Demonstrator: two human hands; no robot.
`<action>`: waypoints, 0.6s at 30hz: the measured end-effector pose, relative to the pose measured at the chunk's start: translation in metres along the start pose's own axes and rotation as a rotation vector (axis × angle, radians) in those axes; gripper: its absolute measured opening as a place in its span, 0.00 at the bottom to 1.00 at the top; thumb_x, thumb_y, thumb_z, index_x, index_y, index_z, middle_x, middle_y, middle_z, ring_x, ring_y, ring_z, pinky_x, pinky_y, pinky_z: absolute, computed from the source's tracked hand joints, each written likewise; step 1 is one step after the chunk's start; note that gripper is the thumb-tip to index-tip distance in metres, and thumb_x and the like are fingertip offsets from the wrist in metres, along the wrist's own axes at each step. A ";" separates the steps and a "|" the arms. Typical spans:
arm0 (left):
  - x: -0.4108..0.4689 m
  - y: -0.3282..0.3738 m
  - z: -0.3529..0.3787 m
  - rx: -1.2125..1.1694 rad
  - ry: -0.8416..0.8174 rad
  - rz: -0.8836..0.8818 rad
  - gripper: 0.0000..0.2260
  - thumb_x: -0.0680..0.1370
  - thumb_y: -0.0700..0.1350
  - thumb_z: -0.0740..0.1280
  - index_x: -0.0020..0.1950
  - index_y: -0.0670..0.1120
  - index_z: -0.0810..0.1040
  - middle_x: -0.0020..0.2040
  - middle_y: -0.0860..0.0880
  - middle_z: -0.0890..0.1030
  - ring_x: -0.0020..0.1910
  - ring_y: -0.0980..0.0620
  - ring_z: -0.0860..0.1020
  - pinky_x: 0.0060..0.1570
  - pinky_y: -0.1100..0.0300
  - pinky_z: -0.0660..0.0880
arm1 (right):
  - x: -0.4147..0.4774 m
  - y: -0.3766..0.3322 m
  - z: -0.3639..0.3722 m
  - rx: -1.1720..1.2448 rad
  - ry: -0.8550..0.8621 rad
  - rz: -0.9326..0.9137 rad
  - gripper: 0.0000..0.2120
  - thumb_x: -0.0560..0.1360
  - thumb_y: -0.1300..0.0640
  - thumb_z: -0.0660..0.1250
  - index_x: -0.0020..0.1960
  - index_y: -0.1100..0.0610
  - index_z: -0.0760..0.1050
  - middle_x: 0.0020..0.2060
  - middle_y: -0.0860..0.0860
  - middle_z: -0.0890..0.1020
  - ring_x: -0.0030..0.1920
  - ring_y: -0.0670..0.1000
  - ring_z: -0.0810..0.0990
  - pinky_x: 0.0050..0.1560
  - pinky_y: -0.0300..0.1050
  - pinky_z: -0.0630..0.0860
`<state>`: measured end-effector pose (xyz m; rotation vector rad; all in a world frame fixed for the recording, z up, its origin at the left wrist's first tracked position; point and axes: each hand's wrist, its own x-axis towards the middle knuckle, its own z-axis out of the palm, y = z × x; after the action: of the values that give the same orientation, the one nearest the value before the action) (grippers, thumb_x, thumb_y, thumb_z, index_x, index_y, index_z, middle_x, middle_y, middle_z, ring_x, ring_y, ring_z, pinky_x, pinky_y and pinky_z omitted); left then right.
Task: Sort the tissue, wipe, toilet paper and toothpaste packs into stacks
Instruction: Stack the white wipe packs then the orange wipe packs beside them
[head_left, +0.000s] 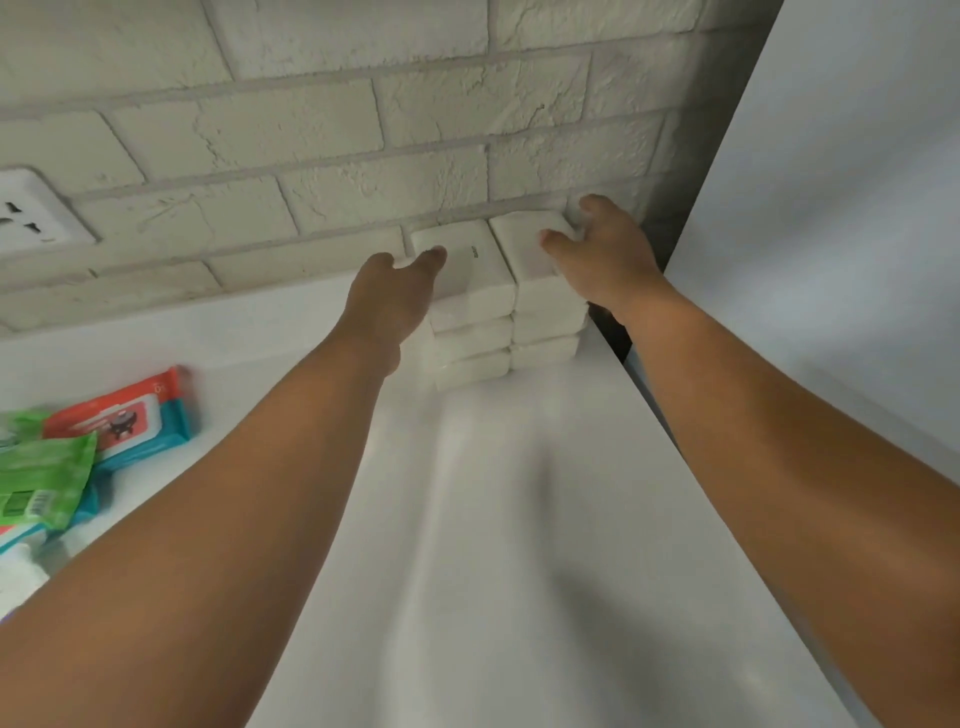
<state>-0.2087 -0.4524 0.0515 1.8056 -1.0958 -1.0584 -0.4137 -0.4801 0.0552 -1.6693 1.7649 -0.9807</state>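
Nearest to us, our two bare forearms reach forward over the white surface (519, 519). At our near left, by the picture's edge, lies a loose heap of wipe packs. A green pack (41, 478) lies on top, and a red pack (124, 421) with a blue edge lies flat just behind it. More packs show under the green one, too cut off for us to tell what they are.

Farther on, at the back of the surface, two stacks of white tissue packs stand side by side, touching each other and set against the wall. Our left hand (387, 296) is at the left stack (475, 312). Its grip is on the top pack, with the thumb (431, 258) laid on the upper face and the fingers curled round the left end, where we cannot see their tips. Our right hand (608, 260) is at the right stack (545, 322). Its grip is also on the top pack, with the thumb (553, 241) on the upper face and the fingers wrapped over the far right corner. Each stack is several packs high and roughly squared up.

Behind them rises a white brick wall (311, 130) with a socket (26, 210) at the far left. A plain white panel (831, 208) stands close on the right of the right stack.
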 end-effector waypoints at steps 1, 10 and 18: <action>-0.008 -0.003 -0.005 0.014 0.017 0.036 0.33 0.80 0.61 0.65 0.80 0.47 0.62 0.79 0.48 0.64 0.75 0.45 0.65 0.67 0.51 0.64 | -0.007 -0.003 -0.002 -0.039 0.011 -0.016 0.26 0.79 0.48 0.65 0.72 0.58 0.66 0.63 0.54 0.76 0.56 0.48 0.73 0.53 0.41 0.69; -0.116 -0.038 -0.054 0.120 0.157 0.212 0.25 0.78 0.56 0.69 0.73 0.52 0.71 0.70 0.53 0.75 0.65 0.53 0.75 0.66 0.51 0.73 | -0.115 -0.035 0.013 -0.119 0.027 -0.306 0.22 0.76 0.52 0.68 0.68 0.57 0.74 0.65 0.53 0.78 0.66 0.54 0.75 0.64 0.43 0.70; -0.211 -0.094 -0.131 0.184 0.297 0.191 0.20 0.78 0.52 0.70 0.69 0.51 0.75 0.64 0.55 0.80 0.58 0.53 0.80 0.62 0.51 0.77 | -0.228 -0.075 0.055 -0.063 -0.320 -0.379 0.21 0.78 0.50 0.67 0.69 0.52 0.72 0.68 0.46 0.74 0.69 0.47 0.71 0.66 0.35 0.62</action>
<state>-0.1224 -0.2015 0.0710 1.8837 -1.1816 -0.5713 -0.3002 -0.2621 0.0562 -2.1163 1.3114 -0.7585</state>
